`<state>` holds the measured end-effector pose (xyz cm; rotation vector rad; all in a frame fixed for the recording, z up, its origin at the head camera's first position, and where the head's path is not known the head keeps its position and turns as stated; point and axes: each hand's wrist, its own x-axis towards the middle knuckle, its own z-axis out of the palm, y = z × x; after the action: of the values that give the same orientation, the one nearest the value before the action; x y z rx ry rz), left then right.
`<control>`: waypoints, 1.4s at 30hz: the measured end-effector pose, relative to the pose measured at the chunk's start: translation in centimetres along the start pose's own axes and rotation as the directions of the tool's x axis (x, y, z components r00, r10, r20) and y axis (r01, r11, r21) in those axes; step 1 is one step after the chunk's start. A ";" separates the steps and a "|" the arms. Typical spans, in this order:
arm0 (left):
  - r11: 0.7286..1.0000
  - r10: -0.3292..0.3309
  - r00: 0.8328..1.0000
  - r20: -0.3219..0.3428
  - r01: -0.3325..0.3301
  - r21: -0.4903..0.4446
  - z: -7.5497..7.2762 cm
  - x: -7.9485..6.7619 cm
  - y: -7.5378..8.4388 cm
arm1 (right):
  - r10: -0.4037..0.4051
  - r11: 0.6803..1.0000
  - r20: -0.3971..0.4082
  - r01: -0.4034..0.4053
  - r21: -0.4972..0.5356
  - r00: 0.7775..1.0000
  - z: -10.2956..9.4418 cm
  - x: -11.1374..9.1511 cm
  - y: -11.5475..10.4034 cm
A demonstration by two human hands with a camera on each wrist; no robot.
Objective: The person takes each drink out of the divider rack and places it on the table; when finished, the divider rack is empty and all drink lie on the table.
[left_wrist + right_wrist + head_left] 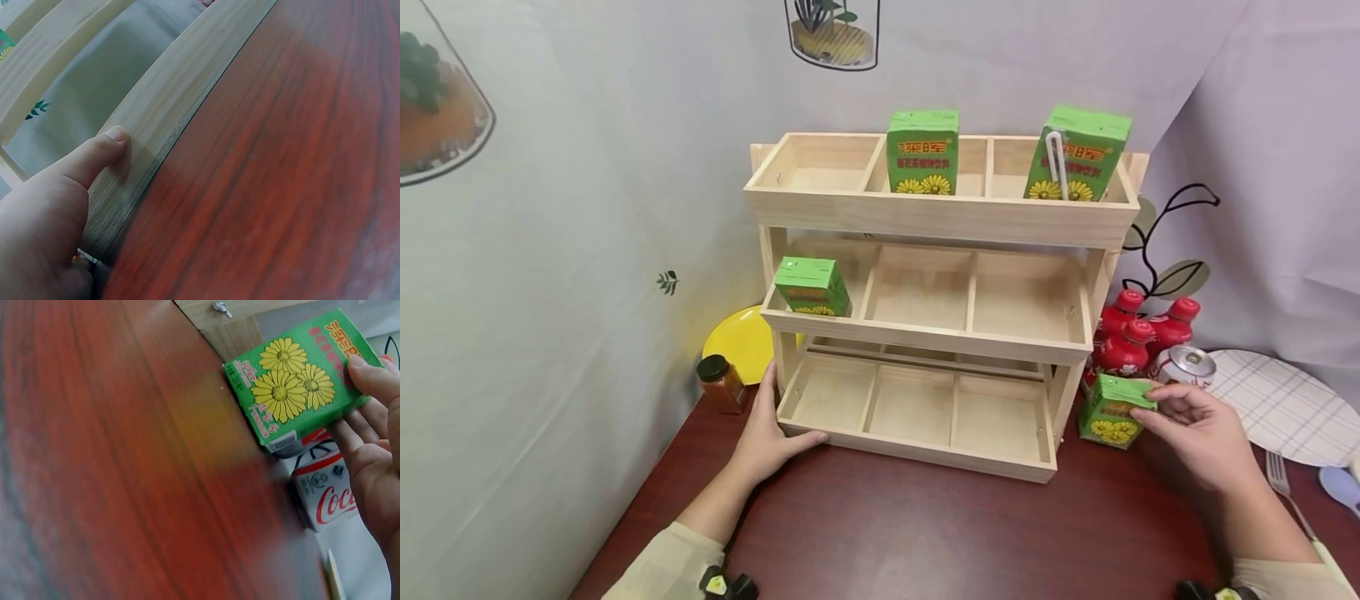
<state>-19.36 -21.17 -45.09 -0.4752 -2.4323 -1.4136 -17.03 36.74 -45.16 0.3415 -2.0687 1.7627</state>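
Observation:
My right hand [1206, 429] pinches a green drink carton [1112, 410] between thumb and fingers, right of the wooden shelf [917, 454]. Yellow flowers show on the carton's front in the right wrist view, its bottom edge close over the table. At the shelf's lower left corner, my left hand [767, 442] holds the frame, thumb along the bottom tier's front board [169, 100] and fingers at the side. Two matching cartons stand in the top tier, a middle one [922, 154] and a right one [1078, 156] with a white straw. Another carton [812, 287] sits in the middle tier's left compartment.
Red bottles [1123, 346] and a silver Coca-Cola can [1187, 365] stand behind the right hand. Farther right lie a checked plate [1285, 408], a fork [1277, 475] and a blue spoon [1339, 485]. A yellow plate [741, 342] and a dark-lidded jar [722, 387] stand at left.

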 end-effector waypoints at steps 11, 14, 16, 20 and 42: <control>1.000 -0.010 1.000 -0.006 0.010 0.019 0.6 0.4 -2.4 | 0.037 0.980 0.113 -0.014 -0.198 0.993 -1.3 0.0 -0.2; 0.999 -0.018 1.000 -0.012 0.018 0.030 0.8 0.4 -4.1 | 0.045 0.952 0.157 0.005 -0.305 0.987 -1.3 0.1 -0.7; 0.999 -0.031 0.999 -0.010 0.032 0.033 0.8 0.4 -4.3 | 0.051 0.925 0.167 0.016 -0.381 0.985 -1.3 0.1 -1.2; 0.998 -0.036 0.999 -0.007 0.036 0.043 0.6 0.2 -3.8 | 0.045 0.869 0.176 0.049 -0.493 0.983 -1.0 0.4 -2.1; 1.000 -0.014 1.000 -0.001 0.014 0.018 -0.2 -0.2 0.0 | -0.193 0.850 -0.068 0.132 -0.510 0.979 5.8 1.8 -12.5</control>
<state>-19.22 -21.37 -45.09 -0.4541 -2.4497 -1.3965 -14.09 29.00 -34.04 0.2396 -2.2409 1.0583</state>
